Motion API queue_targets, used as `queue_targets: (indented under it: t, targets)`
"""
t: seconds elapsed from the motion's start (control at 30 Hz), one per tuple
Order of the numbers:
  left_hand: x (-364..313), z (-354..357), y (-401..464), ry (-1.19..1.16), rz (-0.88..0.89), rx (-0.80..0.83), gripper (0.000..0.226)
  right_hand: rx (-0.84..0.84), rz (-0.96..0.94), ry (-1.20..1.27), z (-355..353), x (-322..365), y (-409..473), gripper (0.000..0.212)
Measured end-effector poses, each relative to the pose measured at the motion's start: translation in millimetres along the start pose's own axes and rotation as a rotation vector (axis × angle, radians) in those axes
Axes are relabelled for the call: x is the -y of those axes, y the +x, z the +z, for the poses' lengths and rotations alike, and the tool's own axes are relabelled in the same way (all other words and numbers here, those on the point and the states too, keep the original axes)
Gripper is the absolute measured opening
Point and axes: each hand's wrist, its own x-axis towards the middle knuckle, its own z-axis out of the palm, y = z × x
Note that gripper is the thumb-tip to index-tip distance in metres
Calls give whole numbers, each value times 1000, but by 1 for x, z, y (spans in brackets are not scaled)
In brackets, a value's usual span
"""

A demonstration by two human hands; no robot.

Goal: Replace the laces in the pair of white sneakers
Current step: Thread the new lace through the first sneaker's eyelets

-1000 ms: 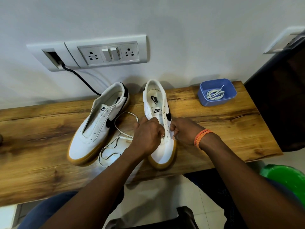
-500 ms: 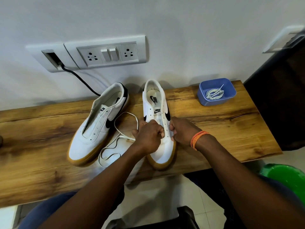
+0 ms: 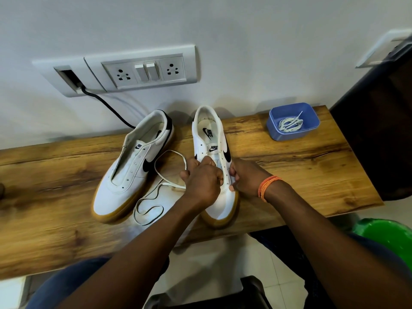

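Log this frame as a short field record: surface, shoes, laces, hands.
surface: wooden shelf against white wall
shoes: two white gum-soled sneakers; left sneaker unlaced, right sneaker being worked on
laces: loose white lace between the sneakers; coiled white laces in blue plastic tub
hands: left hand and right hand both at the right sneaker's eyelets

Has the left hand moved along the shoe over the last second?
Yes. The left hand has slid up the right sneaker, from nearer the toe towards the tongue label and the wall sockets, with the white lace trailing from it.
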Motion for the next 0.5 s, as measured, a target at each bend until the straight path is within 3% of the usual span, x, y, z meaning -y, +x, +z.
queue_targets:
  t: [0.2,0.37,0.5]
  targets:
    - [12,2,11,-211,11,122,21,4,2,7,0,-3,3,39]
    - [12,0,13,-110,43,114,28,-38,16,-20,-3,-5,5,26]
    - [11,2,8,-61,73,23,20,-55,4,-23,0,-3,2,20]
